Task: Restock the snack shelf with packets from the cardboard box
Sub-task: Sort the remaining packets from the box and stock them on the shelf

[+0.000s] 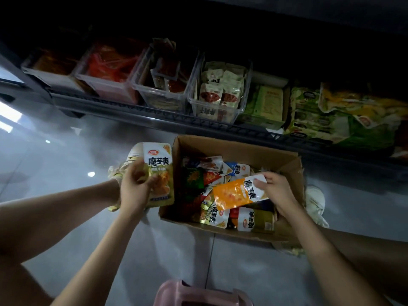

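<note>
The snack shelf (198, 127) runs low along the far side, beyond both grips, with clear bins (218, 91) of packets lined up on it. The cardboard box (240, 149) sits on the floor right under the right grip (277, 188) and just to the right of the left grip (132, 191), heaped with mixed packets. The left grip is curled round a fanned stack of yellow packets (159, 171), held outside the box's left wall. The right grip pinches an orange packet (234, 194) by its white end, the rest of it trailing leftward over the heap. From here it looks like sorting by flavour. I'd lift the orange one clear before swinging it, so it doesn't drag its neighbours out, and square up that loose yellow stack before reaching for the shelf
</note>
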The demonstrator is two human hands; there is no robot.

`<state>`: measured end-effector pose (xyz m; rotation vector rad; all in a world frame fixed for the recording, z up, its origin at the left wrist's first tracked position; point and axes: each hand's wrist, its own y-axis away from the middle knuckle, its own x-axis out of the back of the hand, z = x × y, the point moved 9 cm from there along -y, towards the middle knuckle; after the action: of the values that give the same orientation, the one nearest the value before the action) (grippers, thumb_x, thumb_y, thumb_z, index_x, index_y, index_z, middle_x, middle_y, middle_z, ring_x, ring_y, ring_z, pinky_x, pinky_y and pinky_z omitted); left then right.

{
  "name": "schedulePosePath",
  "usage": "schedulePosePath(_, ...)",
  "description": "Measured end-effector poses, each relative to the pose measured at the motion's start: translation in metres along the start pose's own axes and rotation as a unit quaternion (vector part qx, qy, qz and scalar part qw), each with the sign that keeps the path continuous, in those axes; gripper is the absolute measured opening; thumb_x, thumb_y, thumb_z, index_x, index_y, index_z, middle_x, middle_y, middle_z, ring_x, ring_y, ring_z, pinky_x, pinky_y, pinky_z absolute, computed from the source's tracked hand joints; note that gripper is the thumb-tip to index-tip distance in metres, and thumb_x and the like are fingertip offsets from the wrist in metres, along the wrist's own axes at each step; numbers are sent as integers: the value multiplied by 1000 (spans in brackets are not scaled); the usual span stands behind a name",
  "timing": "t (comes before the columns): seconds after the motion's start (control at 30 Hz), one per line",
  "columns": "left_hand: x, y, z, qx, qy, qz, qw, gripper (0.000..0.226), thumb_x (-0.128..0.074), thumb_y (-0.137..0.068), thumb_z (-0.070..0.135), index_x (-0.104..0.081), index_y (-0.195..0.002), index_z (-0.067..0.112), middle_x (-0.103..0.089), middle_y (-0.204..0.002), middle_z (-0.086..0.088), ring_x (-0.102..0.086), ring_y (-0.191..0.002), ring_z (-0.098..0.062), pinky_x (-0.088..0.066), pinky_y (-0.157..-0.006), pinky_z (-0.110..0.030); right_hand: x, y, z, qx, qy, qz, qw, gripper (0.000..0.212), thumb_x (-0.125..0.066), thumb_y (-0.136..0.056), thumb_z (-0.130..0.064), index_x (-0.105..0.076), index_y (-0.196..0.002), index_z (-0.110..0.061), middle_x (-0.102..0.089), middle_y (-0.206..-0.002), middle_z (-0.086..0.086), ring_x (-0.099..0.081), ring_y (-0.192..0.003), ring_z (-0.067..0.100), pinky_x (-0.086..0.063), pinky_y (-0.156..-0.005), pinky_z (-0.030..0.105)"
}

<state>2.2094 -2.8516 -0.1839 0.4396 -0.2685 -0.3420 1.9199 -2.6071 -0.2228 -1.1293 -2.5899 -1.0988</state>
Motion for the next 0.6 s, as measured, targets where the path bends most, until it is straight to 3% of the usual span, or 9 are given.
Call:
schedulePosePath(0.07, -22, 7, 3, -1, -23, -53, 998, 36, -65, -87, 2, -57, -120, 16, -66, -113, -7, -65, -101, -26, -57, -75, -42, -4, 6, -19, 12, -31, -66, 997, 20, -67, -86, -9, -68, -106, -4, -72, -90, 7, -69, -76, 18, -55, -66, 32)
schedulePosePath(0.17, -55, 22, 7, 3, -57, -122, 991, 21, -61, -89, 3, -62, -101, 19, -70, -100, -4, -68, -93, -27, -58, -73, -40, -26, 19, -53, 53, -21, -133, 990, 26, -74, -80, -13, -68, -105, -7, -72, -94, 9, -69, -79, 16, -54, -64, 28)
schedulePosePath(0.27, -80, 35, 9, 5, -68, -175, 982, 13, -63, -90, 7, -64, -97, 18, -72, -96, -6, -70, -89, -27, -58, -78, -44, -53, 30, -87, 120, -23, -113, 986, 14, -74, -80, -10, -64, -89, -15, -71, -80, 1, -69, -67, 9, -53, -55, 22)
schedulePosePath(0.33, -88, 40, 10, -2, -88, -197, 976, 9, -65, -90, 15, -63, -98, 19, -72, -97, -3, -70, -88, -23, -57, -77, -39, -66, 32, -99, 138, -36, -90, 986, 14, -75, -80, -10, -63, -85, -15, -71, -81, 3, -70, -70, 12, -56, -59, 27)
schedulePosePath(0.43, -84, 38, 13, -18, -108, -187, 976, 11, -69, -87, 18, -62, -95, 20, -72, -94, 1, -70, -84, -16, -56, -69, -29, -76, 31, -99, 129, -50, -80, 987, 15, -75, -80, -13, -62, -87, -16, -73, -86, 7, -71, -76, 19, -57, -66, 34)
schedulePosePath(0.53, -65, 27, 9, -16, -99, -141, 985, 11, -70, -85, 14, -63, -92, 19, -72, -93, -2, -69, -83, -19, -58, -71, -36, -69, 23, -73, 97, -71, -82, 989, 19, -69, -86, -20, -61, -103, -19, -71, -94, 1, -70, -82, 13, -58, -70, 29)
schedulePosePath(0.6, -46, 19, 3, -8, -89, -99, 991, 10, -70, -85, 13, -64, -94, 14, -71, -94, -9, -68, -82, -26, -57, -70, -41, -55, 7, -34, 65, 38, -61, 995, 30, -65, -89, -22, -59, -118, -18, -67, -105, -2, -65, -91, 9, -53, -79, 25)
